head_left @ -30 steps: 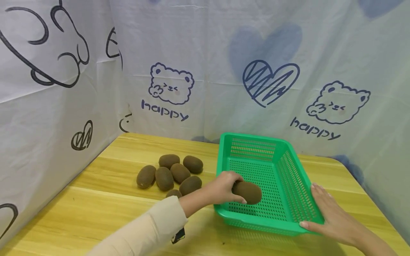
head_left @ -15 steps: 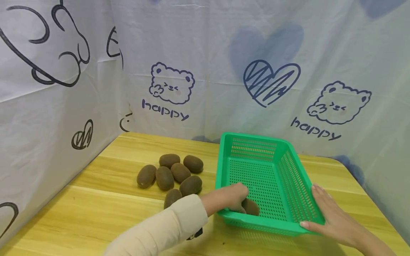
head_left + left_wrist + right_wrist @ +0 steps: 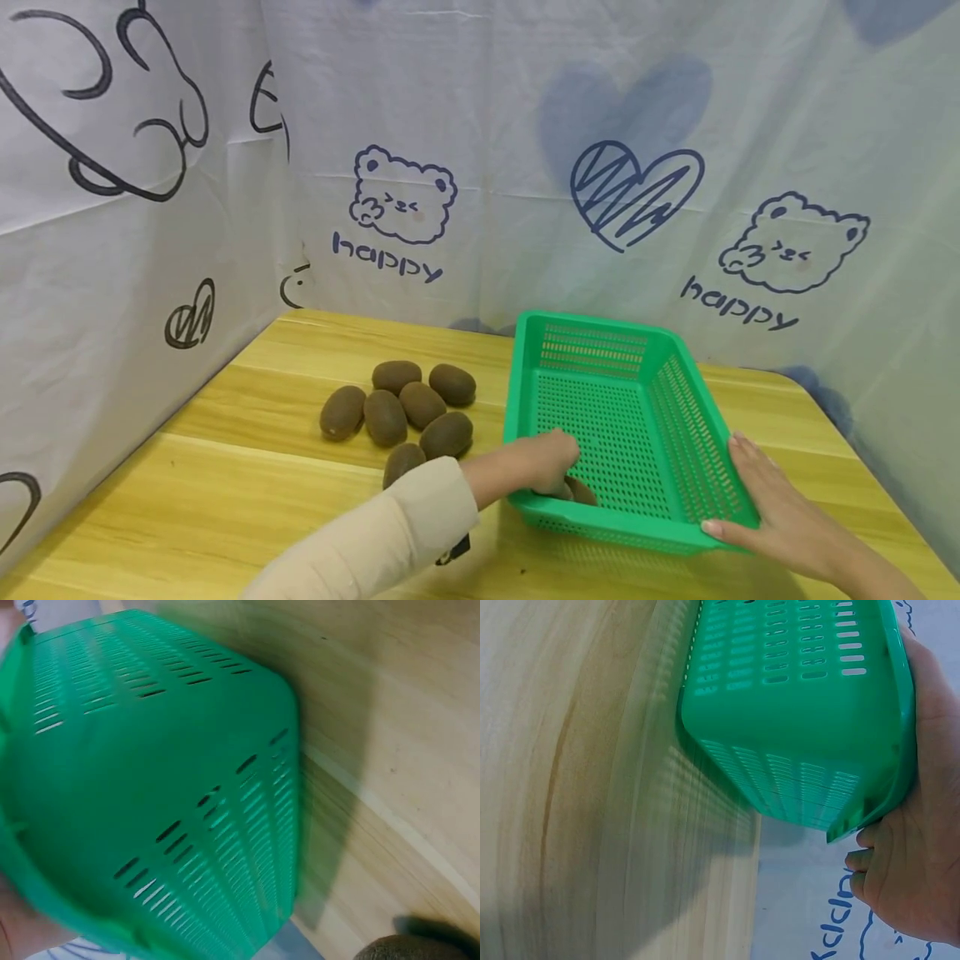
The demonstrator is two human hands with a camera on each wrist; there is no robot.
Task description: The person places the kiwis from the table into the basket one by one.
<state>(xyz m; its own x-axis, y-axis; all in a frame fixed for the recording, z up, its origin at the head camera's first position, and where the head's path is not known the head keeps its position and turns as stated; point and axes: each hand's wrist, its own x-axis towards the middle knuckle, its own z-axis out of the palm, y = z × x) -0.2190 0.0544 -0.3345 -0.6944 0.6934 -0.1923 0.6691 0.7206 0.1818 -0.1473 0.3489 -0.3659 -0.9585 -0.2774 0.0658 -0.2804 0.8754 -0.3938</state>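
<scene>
A big pale cloth hung behind a yellow wooden table. On the table stood a green basket full of little holes. The right hand gripped the basket's right edge, probably so it would not slide. The left hand, inside the basket's near left corner, held one kiwi low, perhaps so it would not bump. Seven other kiwis, brown and egg-shaped, lay left of the basket.

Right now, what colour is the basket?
The basket is bright green, best seen in the head view.
</scene>
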